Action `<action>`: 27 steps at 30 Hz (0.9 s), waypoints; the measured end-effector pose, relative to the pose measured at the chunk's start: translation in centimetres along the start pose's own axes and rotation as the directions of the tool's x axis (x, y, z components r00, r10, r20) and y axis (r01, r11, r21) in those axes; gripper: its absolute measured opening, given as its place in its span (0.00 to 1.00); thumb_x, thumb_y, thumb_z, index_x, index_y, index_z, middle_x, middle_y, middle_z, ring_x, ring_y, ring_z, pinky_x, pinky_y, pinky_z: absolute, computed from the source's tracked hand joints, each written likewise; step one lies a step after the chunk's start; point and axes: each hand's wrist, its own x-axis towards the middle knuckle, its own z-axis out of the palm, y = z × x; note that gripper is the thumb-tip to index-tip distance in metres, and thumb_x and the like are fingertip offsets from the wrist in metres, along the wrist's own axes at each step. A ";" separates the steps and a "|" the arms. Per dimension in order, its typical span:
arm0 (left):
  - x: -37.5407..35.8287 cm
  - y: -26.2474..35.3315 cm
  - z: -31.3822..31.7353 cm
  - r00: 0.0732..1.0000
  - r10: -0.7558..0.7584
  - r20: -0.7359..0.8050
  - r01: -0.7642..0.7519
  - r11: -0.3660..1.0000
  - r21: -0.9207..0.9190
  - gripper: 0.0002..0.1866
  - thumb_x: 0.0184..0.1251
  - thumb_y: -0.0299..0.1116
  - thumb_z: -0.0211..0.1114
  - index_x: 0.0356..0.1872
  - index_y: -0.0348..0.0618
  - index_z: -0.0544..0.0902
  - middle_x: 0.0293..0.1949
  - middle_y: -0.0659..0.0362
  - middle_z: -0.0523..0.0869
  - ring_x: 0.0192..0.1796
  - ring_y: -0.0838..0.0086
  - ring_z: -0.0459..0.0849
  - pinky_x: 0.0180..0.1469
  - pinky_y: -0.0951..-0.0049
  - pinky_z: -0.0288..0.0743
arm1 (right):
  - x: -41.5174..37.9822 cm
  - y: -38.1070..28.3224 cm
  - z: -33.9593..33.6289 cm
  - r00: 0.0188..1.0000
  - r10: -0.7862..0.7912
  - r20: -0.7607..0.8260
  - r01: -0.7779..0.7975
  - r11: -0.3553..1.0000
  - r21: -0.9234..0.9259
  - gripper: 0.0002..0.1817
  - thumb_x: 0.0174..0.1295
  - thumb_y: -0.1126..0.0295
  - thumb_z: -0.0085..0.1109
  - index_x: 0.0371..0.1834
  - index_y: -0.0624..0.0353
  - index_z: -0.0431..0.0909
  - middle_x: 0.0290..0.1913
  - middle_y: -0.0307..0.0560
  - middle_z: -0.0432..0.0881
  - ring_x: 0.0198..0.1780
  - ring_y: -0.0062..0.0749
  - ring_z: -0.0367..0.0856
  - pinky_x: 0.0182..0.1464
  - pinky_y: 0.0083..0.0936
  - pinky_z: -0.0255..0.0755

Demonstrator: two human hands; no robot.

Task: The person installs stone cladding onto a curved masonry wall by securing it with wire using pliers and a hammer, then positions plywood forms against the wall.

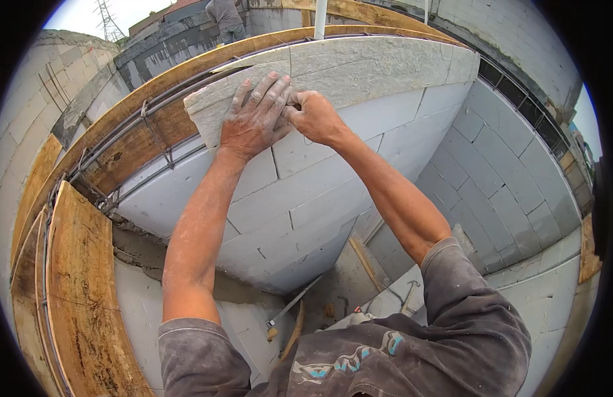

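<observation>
Left hand [255, 118], fingers spread, lies on the rough panel [386, 69] beneath it; easing pressure could let the panel slip. Right hand [314, 118], just beside, is curled, anything pinched hidden; overpulling might snap the thin wire [307, 140] below.

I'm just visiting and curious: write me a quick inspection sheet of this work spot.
Surface: pale block wall, joints visible.
Job's things: rough grey board along the wall's upper part; steel bars run behind its left end.
Clutter: hammer and timber strip lower down.
Hands: left hand spread on the board; right hand beside it, fingers curled, anything gripped hidden.
Cables: nothing seen.
Surroundings: wooden formwork at left, another person in the background.
</observation>
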 end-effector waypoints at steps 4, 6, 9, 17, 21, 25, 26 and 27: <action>0.0 0.1 -0.3 1.000 -0.017 0.023 0.017 1.000 -0.002 0.48 0.50 0.75 0.66 0.72 0.68 0.66 0.75 0.74 0.63 0.79 0.82 0.53 0.85 0.64 0.36 | 0.8 1.2 0.0 0.992 0.046 -0.115 -0.038 0.996 0.077 0.15 0.67 0.65 0.62 0.40 0.72 0.82 0.32 0.54 0.83 0.36 0.35 0.80 0.43 0.35 0.75; 0.1 0.0 -0.7 0.999 -0.016 0.039 0.015 1.000 0.022 0.50 0.48 0.75 0.67 0.73 0.68 0.65 0.75 0.75 0.62 0.79 0.82 0.53 0.85 0.66 0.37 | 1.3 1.6 -0.2 0.976 0.109 -0.191 -0.095 0.992 0.080 0.16 0.66 0.64 0.63 0.37 0.71 0.81 0.30 0.55 0.84 0.34 0.38 0.82 0.40 0.37 0.75; -0.1 0.2 -0.7 0.999 -0.012 0.050 0.011 1.000 0.024 0.52 0.46 0.75 0.69 0.73 0.67 0.64 0.76 0.75 0.61 0.79 0.82 0.53 0.85 0.66 0.38 | 1.2 2.0 -0.7 0.922 0.308 -0.235 -0.247 0.935 0.254 0.16 0.66 0.62 0.64 0.33 0.68 0.80 0.25 0.52 0.81 0.28 0.36 0.79 0.29 0.35 0.70; -0.2 -0.2 -0.7 0.998 0.027 -0.062 -0.034 0.992 -0.121 0.46 0.53 0.62 0.72 0.74 0.64 0.65 0.73 0.70 0.67 0.78 0.78 0.59 0.85 0.63 0.41 | -0.2 2.4 2.0 0.786 0.607 0.112 -0.490 0.503 0.712 0.16 0.68 0.62 0.63 0.26 0.59 0.74 0.19 0.35 0.66 0.15 0.20 0.60 0.14 0.25 0.48; -0.6 -0.7 -1.4 0.969 0.038 -0.244 -0.102 0.961 -0.258 0.37 0.58 0.40 0.68 0.72 0.57 0.68 0.69 0.64 0.74 0.74 0.71 0.67 0.83 0.59 0.51 | -0.5 0.9 4.2 0.903 0.395 -0.167 -0.354 0.906 0.230 0.13 0.63 0.65 0.63 0.32 0.67 0.81 0.25 0.53 0.82 0.25 0.40 0.81 0.26 0.36 0.74; -0.2 -0.8 -1.1 0.907 -0.021 -0.420 -0.151 0.916 -0.372 0.35 0.55 0.24 0.63 0.69 0.52 0.70 0.67 0.59 0.76 0.72 0.65 0.72 0.79 0.58 0.62 | 0.6 -1.6 3.3 0.978 0.180 -0.101 -0.206 0.893 -0.400 0.13 0.59 0.66 0.62 0.38 0.67 0.85 0.38 0.65 0.87 0.43 0.57 0.87 0.45 0.44 0.82; -0.2 -1.0 -1.0 0.902 -0.020 -0.431 -0.158 0.914 -0.374 0.35 0.55 0.22 0.62 0.69 0.50 0.70 0.66 0.58 0.76 0.71 0.63 0.72 0.78 0.57 0.63 | 1.3 -2.5 2.5 0.982 0.189 -0.014 -0.174 0.870 -0.461 0.14 0.59 0.66 0.61 0.39 0.66 0.86 0.41 0.66 0.87 0.46 0.60 0.87 0.49 0.46 0.82; -0.2 -1.0 -0.9 0.897 -0.020 -0.441 -0.165 0.911 -0.378 0.34 0.55 0.20 0.60 0.68 0.48 0.70 0.66 0.57 0.76 0.71 0.61 0.73 0.77 0.56 0.65 | 2.0 -2.8 1.9 0.986 0.167 0.023 -0.137 0.873 -0.467 0.14 0.58 0.66 0.62 0.38 0.67 0.86 0.41 0.66 0.87 0.46 0.59 0.87 0.50 0.46 0.82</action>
